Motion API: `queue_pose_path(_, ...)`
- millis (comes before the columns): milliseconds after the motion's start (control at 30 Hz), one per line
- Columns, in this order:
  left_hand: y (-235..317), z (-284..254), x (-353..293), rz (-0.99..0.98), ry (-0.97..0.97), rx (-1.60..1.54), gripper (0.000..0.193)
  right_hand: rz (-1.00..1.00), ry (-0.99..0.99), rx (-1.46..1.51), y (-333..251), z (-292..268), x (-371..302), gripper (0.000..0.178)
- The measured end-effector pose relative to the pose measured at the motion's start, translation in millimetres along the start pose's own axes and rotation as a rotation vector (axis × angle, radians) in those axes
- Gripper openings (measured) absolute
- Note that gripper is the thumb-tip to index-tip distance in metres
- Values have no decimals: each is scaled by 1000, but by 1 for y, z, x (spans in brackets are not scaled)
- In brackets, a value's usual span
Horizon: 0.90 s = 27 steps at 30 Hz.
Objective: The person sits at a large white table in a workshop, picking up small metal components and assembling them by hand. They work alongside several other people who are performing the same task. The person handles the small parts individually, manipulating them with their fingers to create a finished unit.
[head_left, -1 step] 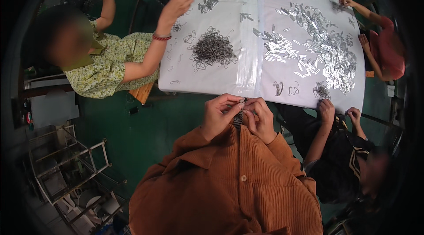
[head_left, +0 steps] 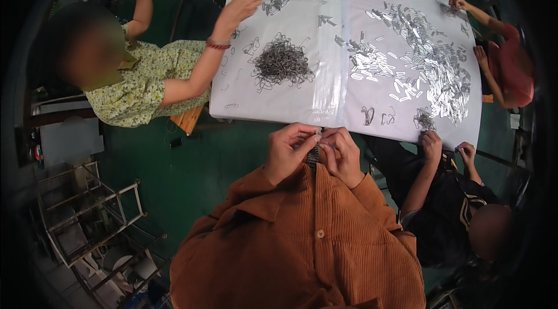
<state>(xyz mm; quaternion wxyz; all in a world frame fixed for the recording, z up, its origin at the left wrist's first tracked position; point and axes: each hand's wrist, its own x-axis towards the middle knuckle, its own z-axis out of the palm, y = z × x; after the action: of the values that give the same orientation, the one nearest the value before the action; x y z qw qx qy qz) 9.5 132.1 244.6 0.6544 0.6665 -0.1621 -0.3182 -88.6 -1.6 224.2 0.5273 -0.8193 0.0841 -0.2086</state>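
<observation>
Metal clips, stacked in a short dark row, sit pinched between the left hand and the right hand, both curled closed on it just below the near edge of the white table. A dark wire pile lies beyond; bright silver pieces spread to the right.

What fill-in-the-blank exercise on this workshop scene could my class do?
1. The left hand and right hand pinch a small metal piece together above an orange ____ shirt.
2. The dark heap of wire clips lies on a ____ table.
3. The shiny metal strips lie ____ of that heap.

Missing: corduroy; white; right
</observation>
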Motion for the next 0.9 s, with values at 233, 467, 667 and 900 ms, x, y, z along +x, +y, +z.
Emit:
queue_pose_path(233,-7,-19,-4,-42,110,-165,16,-75,-16,68,4,20,15,12)
queue_pose_path(467,6,-27,-12,82,190,51,12,20,-157,103,-3,28,21,9)
queue_pose_path(667,16,-39,-26,270,157,313,11,20,-275,215,25,15,55,15)
queue_pose_path(900,9,-54,-29,210,153,293,12,79,-255,-614,229,63,223,21)
